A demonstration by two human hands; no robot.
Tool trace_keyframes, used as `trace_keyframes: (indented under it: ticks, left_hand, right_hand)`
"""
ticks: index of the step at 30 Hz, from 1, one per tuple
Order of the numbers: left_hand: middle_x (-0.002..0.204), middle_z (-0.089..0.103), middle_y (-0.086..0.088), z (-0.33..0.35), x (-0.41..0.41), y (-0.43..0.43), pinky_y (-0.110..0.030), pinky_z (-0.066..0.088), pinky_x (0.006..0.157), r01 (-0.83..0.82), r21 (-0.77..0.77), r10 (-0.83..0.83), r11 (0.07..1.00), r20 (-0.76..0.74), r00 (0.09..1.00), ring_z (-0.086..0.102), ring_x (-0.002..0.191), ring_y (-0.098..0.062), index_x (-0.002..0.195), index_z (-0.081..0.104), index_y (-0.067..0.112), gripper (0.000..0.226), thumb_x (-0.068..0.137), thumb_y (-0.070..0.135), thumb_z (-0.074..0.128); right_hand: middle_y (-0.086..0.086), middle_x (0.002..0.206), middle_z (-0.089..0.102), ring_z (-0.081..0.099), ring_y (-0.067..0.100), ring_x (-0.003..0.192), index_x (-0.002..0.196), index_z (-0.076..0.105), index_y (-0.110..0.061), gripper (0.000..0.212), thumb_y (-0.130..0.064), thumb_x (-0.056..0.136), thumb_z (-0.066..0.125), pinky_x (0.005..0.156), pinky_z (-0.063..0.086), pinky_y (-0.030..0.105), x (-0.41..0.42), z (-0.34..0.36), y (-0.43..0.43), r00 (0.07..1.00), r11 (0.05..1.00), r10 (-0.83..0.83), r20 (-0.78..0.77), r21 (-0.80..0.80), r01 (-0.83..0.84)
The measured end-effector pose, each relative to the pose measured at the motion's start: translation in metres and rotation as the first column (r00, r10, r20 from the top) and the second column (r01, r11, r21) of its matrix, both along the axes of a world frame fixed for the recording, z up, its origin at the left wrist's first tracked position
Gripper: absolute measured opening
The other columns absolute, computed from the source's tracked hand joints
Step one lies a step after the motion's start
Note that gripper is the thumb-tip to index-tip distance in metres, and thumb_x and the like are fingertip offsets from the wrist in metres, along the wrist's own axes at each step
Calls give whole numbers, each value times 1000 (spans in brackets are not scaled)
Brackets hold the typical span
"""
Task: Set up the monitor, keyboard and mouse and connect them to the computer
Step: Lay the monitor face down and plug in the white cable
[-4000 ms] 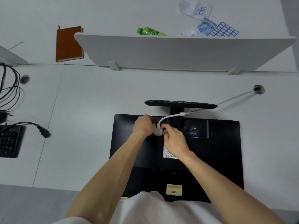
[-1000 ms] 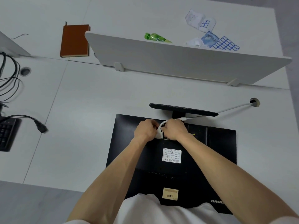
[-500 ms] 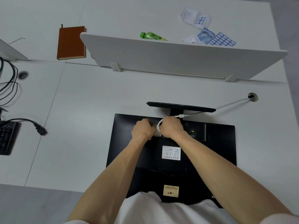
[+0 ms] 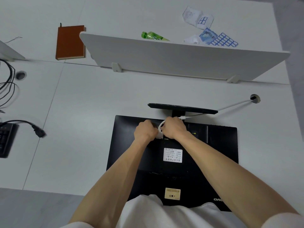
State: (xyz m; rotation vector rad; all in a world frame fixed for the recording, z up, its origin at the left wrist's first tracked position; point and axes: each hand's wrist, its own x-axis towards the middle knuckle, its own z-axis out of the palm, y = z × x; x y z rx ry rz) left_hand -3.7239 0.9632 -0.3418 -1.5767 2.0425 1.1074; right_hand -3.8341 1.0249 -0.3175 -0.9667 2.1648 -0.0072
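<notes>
A black monitor [image 4: 213, 145] lies face down on the white desk [image 4: 85, 129], its stand base [image 4: 182, 108] pointing away from me. A white connector [image 4: 159, 134] sits at the monitor's back ports, and its white cable [image 4: 233, 104] runs right to a desk grommet [image 4: 255, 97]. My left hand [image 4: 145, 131] and my right hand [image 4: 174, 128] are curled on either side of the connector, gripping it. The fingertips and the port are hidden. A black keyboard [image 4: 5, 140] lies at the far left edge.
A black power plug [image 4: 38, 132] with its cord lies left of the monitor. Loose black cables [image 4: 8, 86] and another grommet [image 4: 21, 75] are at the left. A white divider panel [image 4: 181, 58] stands behind; beyond it lie a brown notebook [image 4: 70, 41], a green bottle [image 4: 153, 36] and papers [image 4: 205, 30].
Four seconds ago my right hand pinched the connector from below; now both hands sit tight against it from the sides. Since a second ago, only small shifts of hands and view.
</notes>
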Motion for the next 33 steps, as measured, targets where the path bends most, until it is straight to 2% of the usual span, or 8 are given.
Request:
trace_keyframes:
  ticks: [2,5,9,16,19,23,29,33]
  left_hand:
    - [88,72,-8,0,0,1,-40,58,78,-3,7,3,1000,-13,1000,70,80,-29,92,65,17,31,74,29,43]
    - [97,70,-5,-3,2,1,-36,53,78,-29,-41,27,999,-50,998,67,91,-29,105,61,17,28,86,37,53]
    - [100,70,-8,-9,3,2,-33,48,71,-22,-90,19,996,-32,999,66,96,-31,102,68,15,29,92,40,57]
    - [102,68,-9,-5,-4,3,-34,49,70,26,-85,-23,996,34,999,66,95,-31,105,67,13,25,90,26,52]
    - [101,69,-9,-6,-2,4,-35,52,73,31,-70,-28,997,40,999,67,91,-31,104,65,14,26,88,28,48]
    - [108,66,-7,-7,3,5,-35,46,74,-4,-122,5,992,13,1000,63,102,-32,112,60,14,33,92,40,52]
    - [91,71,-10,-6,2,0,-40,59,75,-72,-45,71,996,-33,997,70,78,-31,101,69,14,27,90,36,58]
    - [91,70,-16,0,-4,0,-38,58,71,-4,-34,3,999,-27,1000,69,81,-34,92,67,6,22,88,22,52]
  right_hand:
    - [8,84,53,60,32,88,86,64,-10,9,-16,88,56,64,41,30,1,2,0,1000,1000,3,-6,8,-3]
    - [3,81,66,68,29,85,67,59,-23,21,-17,87,54,63,46,28,0,-7,10,997,997,-47,58,-53,50]
    - [-2,89,74,70,21,82,90,72,-33,18,-24,89,56,80,58,35,-2,-18,22,985,980,-124,117,-141,140]
    - [15,106,68,64,35,102,104,70,-8,23,-26,92,60,74,49,34,8,-9,6,998,996,-57,-26,-72,55]
    - [13,99,70,66,32,95,98,71,-9,24,-28,91,60,68,48,31,11,-10,8,988,984,-157,5,-83,157]
    - [8,86,72,68,30,87,79,74,-19,22,-28,89,56,70,51,31,11,-17,21,927,919,-364,92,-127,374]
    - [4,93,75,68,26,92,89,78,-24,17,-35,89,65,69,48,26,16,-18,23,855,848,-503,122,-121,516]
    - [6,99,74,68,29,97,96,78,-24,21,-40,84,71,74,53,30,18,-17,20,823,816,-555,123,-112,567]
